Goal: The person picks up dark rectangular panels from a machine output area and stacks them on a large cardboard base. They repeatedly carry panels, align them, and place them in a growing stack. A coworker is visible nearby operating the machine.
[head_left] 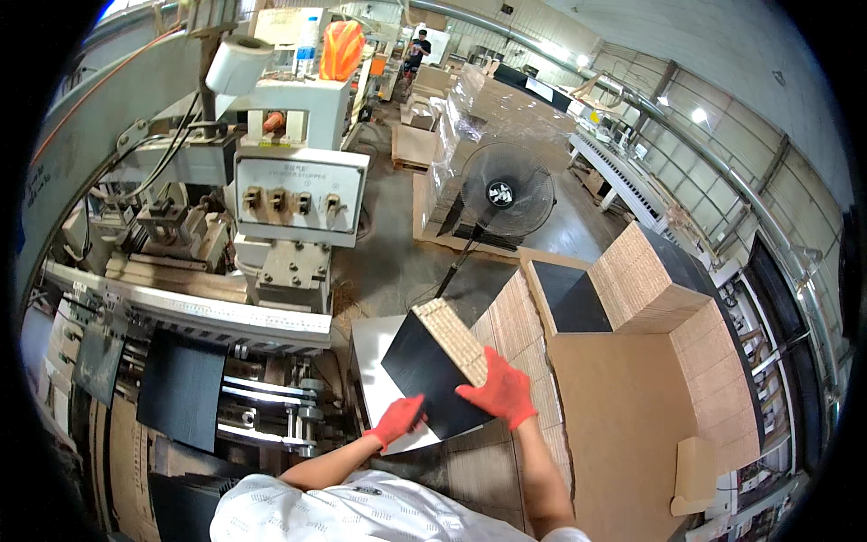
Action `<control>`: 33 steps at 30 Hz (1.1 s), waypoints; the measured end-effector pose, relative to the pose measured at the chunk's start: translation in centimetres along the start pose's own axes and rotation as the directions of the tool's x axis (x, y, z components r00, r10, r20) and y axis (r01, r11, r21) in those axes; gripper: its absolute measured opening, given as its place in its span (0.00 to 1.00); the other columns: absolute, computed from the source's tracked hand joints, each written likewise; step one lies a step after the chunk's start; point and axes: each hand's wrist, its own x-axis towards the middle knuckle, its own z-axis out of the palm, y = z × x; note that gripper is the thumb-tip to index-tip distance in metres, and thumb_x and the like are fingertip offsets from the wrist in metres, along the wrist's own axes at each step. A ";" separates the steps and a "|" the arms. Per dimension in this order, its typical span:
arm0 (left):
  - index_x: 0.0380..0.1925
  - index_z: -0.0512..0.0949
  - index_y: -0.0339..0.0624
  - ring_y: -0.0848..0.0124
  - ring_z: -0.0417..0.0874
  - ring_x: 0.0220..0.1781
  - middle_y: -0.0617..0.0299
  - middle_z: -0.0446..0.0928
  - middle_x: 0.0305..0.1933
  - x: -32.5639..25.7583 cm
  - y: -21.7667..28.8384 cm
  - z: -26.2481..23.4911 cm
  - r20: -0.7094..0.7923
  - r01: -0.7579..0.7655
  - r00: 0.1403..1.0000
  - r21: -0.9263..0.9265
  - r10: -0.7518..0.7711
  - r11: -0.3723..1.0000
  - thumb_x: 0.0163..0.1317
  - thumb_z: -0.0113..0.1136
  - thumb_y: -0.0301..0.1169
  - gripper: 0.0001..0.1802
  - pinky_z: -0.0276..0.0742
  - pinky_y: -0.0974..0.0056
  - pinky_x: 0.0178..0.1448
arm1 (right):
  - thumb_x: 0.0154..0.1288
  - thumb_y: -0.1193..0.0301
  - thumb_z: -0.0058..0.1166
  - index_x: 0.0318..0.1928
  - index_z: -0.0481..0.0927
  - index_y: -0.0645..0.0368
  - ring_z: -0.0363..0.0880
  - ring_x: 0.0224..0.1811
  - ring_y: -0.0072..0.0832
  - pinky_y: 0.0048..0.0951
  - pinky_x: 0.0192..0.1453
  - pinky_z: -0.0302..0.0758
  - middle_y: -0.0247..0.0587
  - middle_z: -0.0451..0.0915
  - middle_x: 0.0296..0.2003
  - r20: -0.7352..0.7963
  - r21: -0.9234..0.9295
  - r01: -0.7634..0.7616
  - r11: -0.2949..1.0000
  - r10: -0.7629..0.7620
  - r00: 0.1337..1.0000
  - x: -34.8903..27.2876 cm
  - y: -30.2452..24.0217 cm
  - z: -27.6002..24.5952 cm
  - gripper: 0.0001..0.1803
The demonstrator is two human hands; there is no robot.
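Observation:
A stack of black-faced boards with pale, ridged raw edges sits tilted before me, over a white-topped surface. My right hand, in a red glove, grips its right end, with the thumb near the pale edge. At the near left corner, my left hand, also gloved in red, has its fingers curled against the stack; the undersides of both grips are hidden. Left of me, a single black panel lies on the machine's feed rails.
A machine with a switch box stands at left. Ahead is a black pedestal fan, before wrapped pallet stacks. At right, more stacked boards border a brown cardboard sheet. Another person stands far back.

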 end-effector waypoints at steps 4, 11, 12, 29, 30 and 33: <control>0.51 0.76 0.36 0.66 0.83 0.44 0.56 0.82 0.45 1.1 6.1 -5.7 -0.588 -0.538 0.593 0.220 0.551 0.814 0.69 0.61 0.37 0.18 0.77 0.64 0.50 | 0.44 0.45 0.71 0.66 0.69 0.59 0.83 0.51 0.44 0.43 0.51 0.79 0.49 0.81 0.52 -0.088 0.004 0.003 1.000 -0.003 0.996 -1.2 -1.8 1.0 0.51; 0.75 0.57 0.41 0.61 0.62 0.77 0.54 0.63 0.75 7.6 13.9 -11.9 -0.052 -0.676 0.728 0.102 0.683 0.729 0.69 0.57 0.52 0.42 0.54 0.58 0.78 | 0.48 0.44 0.67 0.65 0.68 0.60 0.82 0.46 0.45 0.45 0.47 0.78 0.49 0.80 0.46 -0.185 0.009 -0.013 1.000 0.014 0.983 -2.7 -0.9 1.4 0.49; 0.75 0.57 0.40 0.62 0.61 0.77 0.55 0.63 0.76 8.2 13.9 -12.0 0.048 -0.673 0.740 0.049 0.671 0.738 0.70 0.54 0.55 0.42 0.51 0.59 0.79 | 0.48 0.45 0.67 0.65 0.68 0.60 0.82 0.47 0.45 0.44 0.48 0.78 0.49 0.80 0.46 -0.200 0.008 -0.034 0.999 0.035 0.979 -3.2 -0.8 1.2 0.48; 0.70 0.66 0.42 0.71 0.70 0.69 0.66 0.70 0.70 14.1 4.7 -14.3 0.047 -0.393 0.905 -0.285 0.423 0.874 0.77 0.44 0.53 0.32 0.62 0.62 0.73 | 0.83 0.61 0.30 0.77 0.48 0.67 0.48 0.80 0.34 0.35 0.81 0.44 0.46 0.49 0.78 -0.502 0.858 0.292 0.423 0.563 0.657 -10.0 -0.9 15.6 0.32; 0.71 0.66 0.43 0.72 0.70 0.69 0.66 0.70 0.70 14.1 4.6 -14.1 0.027 -0.399 0.906 -0.282 0.423 0.873 0.77 0.45 0.53 0.33 0.61 0.63 0.73 | 0.83 0.60 0.30 0.77 0.48 0.67 0.47 0.80 0.34 0.36 0.81 0.43 0.46 0.49 0.78 -0.525 0.848 0.323 0.420 0.583 0.621 -9.4 -0.9 16.3 0.32; 0.69 0.67 0.34 0.74 0.66 0.69 0.65 0.70 0.69 13.0 5.2 -12.9 -0.043 -0.500 0.865 -0.143 0.499 0.854 0.79 0.42 0.50 0.32 0.56 0.67 0.75 | 0.83 0.60 0.27 0.76 0.48 0.68 0.47 0.80 0.36 0.37 0.82 0.42 0.49 0.49 0.78 -0.535 0.836 0.442 0.325 0.659 0.529 -7.7 0.3 18.2 0.32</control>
